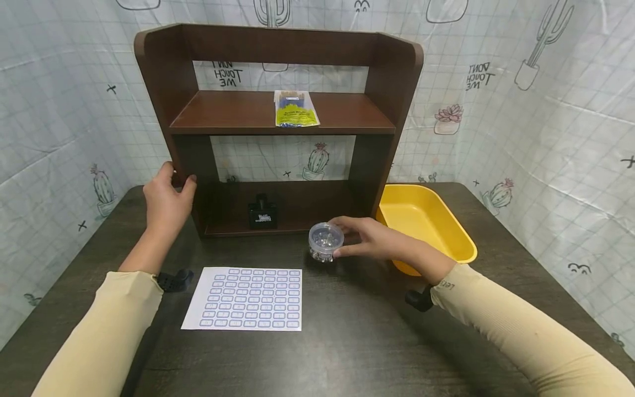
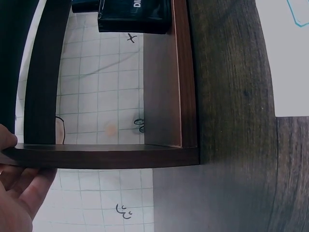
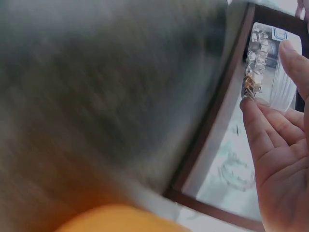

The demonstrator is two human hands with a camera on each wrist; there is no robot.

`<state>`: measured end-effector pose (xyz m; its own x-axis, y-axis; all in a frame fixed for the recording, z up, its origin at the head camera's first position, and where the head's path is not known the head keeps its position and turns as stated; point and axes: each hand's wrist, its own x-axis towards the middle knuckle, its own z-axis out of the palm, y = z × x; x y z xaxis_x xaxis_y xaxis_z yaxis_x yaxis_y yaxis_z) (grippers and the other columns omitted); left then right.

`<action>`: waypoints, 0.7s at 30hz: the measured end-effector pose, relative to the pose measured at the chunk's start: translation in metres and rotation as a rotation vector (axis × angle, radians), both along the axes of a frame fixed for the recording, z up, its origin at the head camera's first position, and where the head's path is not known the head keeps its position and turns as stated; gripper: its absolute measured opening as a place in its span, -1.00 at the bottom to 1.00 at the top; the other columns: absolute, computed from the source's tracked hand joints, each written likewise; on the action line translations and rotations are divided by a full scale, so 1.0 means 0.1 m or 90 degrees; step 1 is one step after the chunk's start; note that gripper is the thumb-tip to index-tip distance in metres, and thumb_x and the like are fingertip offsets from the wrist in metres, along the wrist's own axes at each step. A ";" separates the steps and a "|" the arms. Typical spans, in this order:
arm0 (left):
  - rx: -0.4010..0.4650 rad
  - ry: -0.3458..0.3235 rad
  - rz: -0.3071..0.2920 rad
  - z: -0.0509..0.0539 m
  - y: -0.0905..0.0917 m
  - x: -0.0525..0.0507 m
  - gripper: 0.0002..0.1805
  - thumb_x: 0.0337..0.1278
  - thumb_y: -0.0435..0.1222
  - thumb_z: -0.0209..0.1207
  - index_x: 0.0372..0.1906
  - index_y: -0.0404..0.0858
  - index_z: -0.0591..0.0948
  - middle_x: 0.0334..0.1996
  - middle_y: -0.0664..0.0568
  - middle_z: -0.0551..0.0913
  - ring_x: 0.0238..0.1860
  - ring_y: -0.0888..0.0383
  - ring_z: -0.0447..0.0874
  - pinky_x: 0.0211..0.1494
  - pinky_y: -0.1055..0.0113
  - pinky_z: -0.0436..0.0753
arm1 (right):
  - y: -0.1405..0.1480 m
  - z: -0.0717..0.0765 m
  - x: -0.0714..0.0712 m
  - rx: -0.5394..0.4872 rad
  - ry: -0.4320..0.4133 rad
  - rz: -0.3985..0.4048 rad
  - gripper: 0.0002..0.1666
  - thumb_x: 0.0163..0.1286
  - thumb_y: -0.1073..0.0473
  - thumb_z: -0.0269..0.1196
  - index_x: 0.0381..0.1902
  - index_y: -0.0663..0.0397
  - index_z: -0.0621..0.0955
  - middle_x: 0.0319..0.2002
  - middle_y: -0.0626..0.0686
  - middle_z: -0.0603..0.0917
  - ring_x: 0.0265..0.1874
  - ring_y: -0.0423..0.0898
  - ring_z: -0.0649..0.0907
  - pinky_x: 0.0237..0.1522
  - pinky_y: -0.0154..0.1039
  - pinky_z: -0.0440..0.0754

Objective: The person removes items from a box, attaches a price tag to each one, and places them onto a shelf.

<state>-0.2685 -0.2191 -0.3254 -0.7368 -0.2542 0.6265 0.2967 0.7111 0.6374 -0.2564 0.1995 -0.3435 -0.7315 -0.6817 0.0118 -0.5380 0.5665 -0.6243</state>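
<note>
My right hand [image 1: 369, 238] holds a small clear round jar [image 1: 326, 242] just in front of the dark brown wooden shelf [image 1: 283, 129]. In the right wrist view, thumb and fingers are around the jar [image 3: 270, 67], and small shiny metallic pieces show through its wall. At the shelf's left side, my left hand [image 1: 171, 196] grips the upright side panel. The left wrist view has the thumb on one face of that panel [image 2: 111, 157] and the fingers [image 2: 36, 191] on the other.
A black bottle [image 1: 262, 214] stands on the lower shelf board; a yellow-labelled packet [image 1: 296, 110] lies on the upper one. Right of the shelf sits a yellow tray [image 1: 414, 207]. A white sheet of printed labels [image 1: 248, 300] lies on the dark table [image 1: 347, 347]. Patterned cloth [image 1: 526, 110] hangs behind.
</note>
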 end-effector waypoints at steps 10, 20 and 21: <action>-0.004 -0.012 0.001 0.00 -0.01 0.01 -0.74 0.47 -0.26 0.15 -0.07 -0.43 0.57 -0.19 -0.40 0.76 -0.30 -0.30 0.73 -0.27 0.09 0.48 | 0.00 0.15 -0.50 0.026 0.017 -0.054 -0.20 0.39 0.10 0.46 0.45 0.30 0.42 0.23 0.22 0.67 0.28 0.16 0.65 0.33 0.09 0.60; 0.004 -0.015 -0.004 -0.01 -0.01 -0.01 -0.74 0.47 -0.26 0.15 -0.03 -0.42 0.58 -0.15 -0.39 0.77 -0.19 -0.32 0.78 -0.25 0.06 0.52 | -0.07 0.11 -0.72 0.073 -0.002 -0.087 -0.15 0.46 0.07 0.38 0.53 0.33 0.32 0.44 0.33 0.49 0.43 0.28 0.49 0.46 0.19 0.43; 0.004 -0.014 -0.004 -0.01 -0.01 -0.01 -0.74 0.47 -0.26 0.15 -0.03 -0.42 0.58 -0.16 -0.39 0.77 -0.19 -0.32 0.78 -0.25 0.05 0.53 | -0.08 0.10 -0.73 0.073 -0.003 -0.088 -0.16 0.47 0.08 0.38 0.53 0.33 0.32 0.43 0.33 0.49 0.43 0.29 0.49 0.46 0.20 0.43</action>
